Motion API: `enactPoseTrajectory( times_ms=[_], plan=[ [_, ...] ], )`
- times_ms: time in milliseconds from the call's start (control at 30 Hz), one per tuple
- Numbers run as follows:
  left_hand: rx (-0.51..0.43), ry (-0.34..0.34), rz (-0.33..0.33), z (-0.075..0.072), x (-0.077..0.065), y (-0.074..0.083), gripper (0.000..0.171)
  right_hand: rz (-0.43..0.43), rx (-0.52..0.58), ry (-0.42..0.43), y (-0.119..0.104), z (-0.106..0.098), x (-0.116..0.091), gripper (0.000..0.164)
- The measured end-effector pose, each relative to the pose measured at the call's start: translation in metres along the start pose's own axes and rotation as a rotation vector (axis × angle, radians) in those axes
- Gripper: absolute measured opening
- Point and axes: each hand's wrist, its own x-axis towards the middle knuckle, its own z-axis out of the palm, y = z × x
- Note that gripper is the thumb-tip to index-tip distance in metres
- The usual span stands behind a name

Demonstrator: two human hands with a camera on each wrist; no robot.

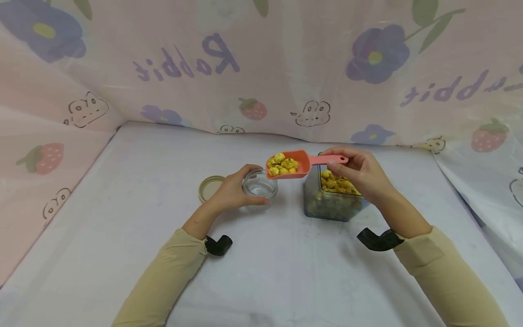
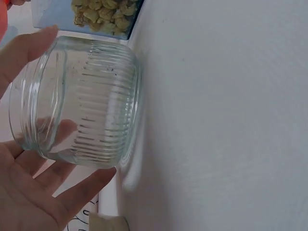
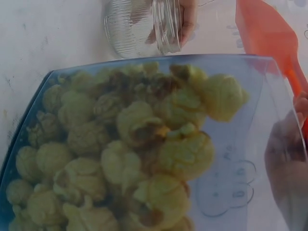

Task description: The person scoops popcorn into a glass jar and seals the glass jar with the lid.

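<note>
Beige fabric covers the left forearm: this sleeve [image 1: 163, 277] crosses the near left portion of the white table [image 1: 286, 281] and ends at a wrist with a black fitting [image 1: 218, 245]. A gold-rimmed lid [image 1: 209, 187] lies toward the table's far edge, left of its middle, partly hidden by the left hand [image 1: 233, 190]. The left hand grips a clear glass jar [image 1: 259, 187], thumb on the near side, fingers around the far side. The jar is upright, mouth up, with vertical ribs on its lower wall. Its base is at the tabletop; full contact cannot be confirmed.

An orange-pink scoop [image 1: 303, 161] extends above the jar, its front lip over the right part of the jar's rim and apart from it. The scoop is level and carries yellow popcorn [image 1: 283, 165]. Its handle runs rightward to the right hand [image 1: 363, 171], which pinches it between thumb and fingers.

Below the right hand, a transparent rectangular container [image 1: 327, 211] stands on the table, right of the jar and apart from it. It holds more popcorn. Contact between the right hand and the container cannot be determined. A second black fitting [image 1: 377, 240] and beige sleeve [image 1: 445, 277] continue toward the table's near right corner.
</note>
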Motion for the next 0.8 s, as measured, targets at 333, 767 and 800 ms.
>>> enactPoseTrajectory(
  times_ms=[333, 767, 800],
  plan=[
    [-0.013, 0.018, -0.021, 0.0053, -0.0010, -0.0008, 0.081, 0.033, -0.090, -0.020, 0.0012, 0.0001, 0.0010, 0.021],
    [-0.027, 0.030, 0.011, 0.0038, -0.0004, -0.0022, 0.081, 0.059, -0.154, -0.049, 0.0011, 0.0014, 0.0054, 0.024],
    [-0.026, 0.030, 0.011, 0.0038, -0.0004, -0.0021, 0.081, 0.059, -0.155, -0.052, 0.0010, 0.0016, 0.0056, 0.024]
  ],
)
